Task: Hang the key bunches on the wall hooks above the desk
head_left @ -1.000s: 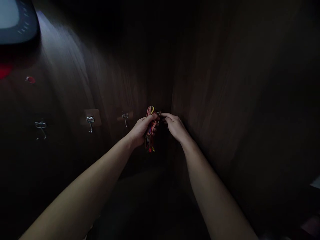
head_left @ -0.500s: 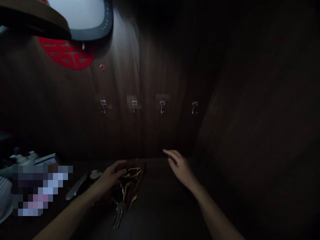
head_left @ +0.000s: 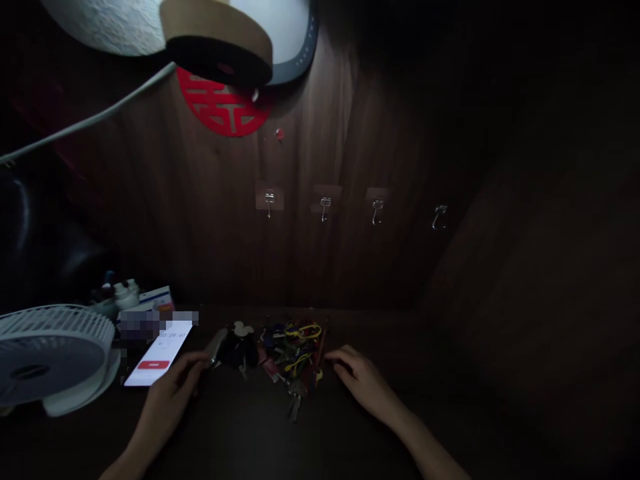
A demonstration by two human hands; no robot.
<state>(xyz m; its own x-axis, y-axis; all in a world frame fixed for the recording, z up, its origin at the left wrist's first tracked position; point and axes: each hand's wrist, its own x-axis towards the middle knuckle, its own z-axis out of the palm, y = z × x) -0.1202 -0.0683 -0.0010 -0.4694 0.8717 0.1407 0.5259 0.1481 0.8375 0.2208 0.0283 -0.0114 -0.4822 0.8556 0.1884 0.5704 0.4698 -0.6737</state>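
Metal keys (head_left: 296,405) could be dragged together if a looped yellow cord (head_left: 301,332) were snagged in the heap (head_left: 286,351) on the dark tabletop (head_left: 260,440). Nothing is held by the loosely curled right hand (head_left: 364,383); whether the smooth, silvery oblong object (head_left: 218,343) is grasped by the left hand (head_left: 169,389) cannot be told.

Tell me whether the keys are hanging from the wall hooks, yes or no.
No, the keys lie in a heap on the dark tabletop, below the wall hooks.

Fan (head_left: 55,360) cut off left, phone (head_left: 163,350) part-pixelated; keys (head_left: 295,404) seemingly blurred
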